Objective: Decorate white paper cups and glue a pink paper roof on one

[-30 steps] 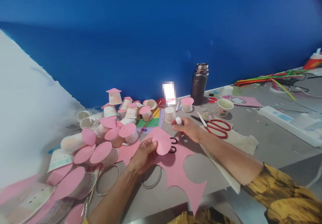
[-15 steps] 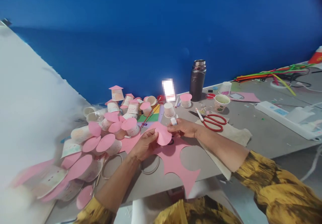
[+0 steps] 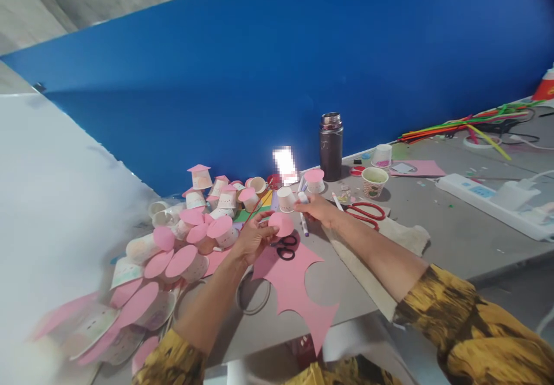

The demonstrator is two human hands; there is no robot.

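My left hand (image 3: 255, 239) is closed at the edge of a round pink paper piece (image 3: 281, 224), pinching it between thumb and fingers. Over on the right, my right hand (image 3: 319, 209) has its fingertips around a small white cylinder (image 3: 303, 197), perhaps a glue stick. A white paper cup (image 3: 285, 199) stands upside down just beside those fingertips. Beneath the hand lies a white marker with a purple end (image 3: 304, 225). Below the pink circle, black-handled scissors (image 3: 286, 247) rest on a cut-out pink sheet (image 3: 298, 292).
Paper cups with pink tops (image 3: 184, 260) are heaped on the left. A dark flask (image 3: 331, 148) stands uncapped by the blue wall. Red-handled scissors (image 3: 367, 210) lie on a beige cloth (image 3: 402, 235). A power strip (image 3: 480, 200) and colourful pipe cleaners (image 3: 459, 126) are farther right.
My right hand has let go of the pink circle and moved right and up to the white cylinder, which has shifted. My left hand alone holds the circle. The camera view has tilted.
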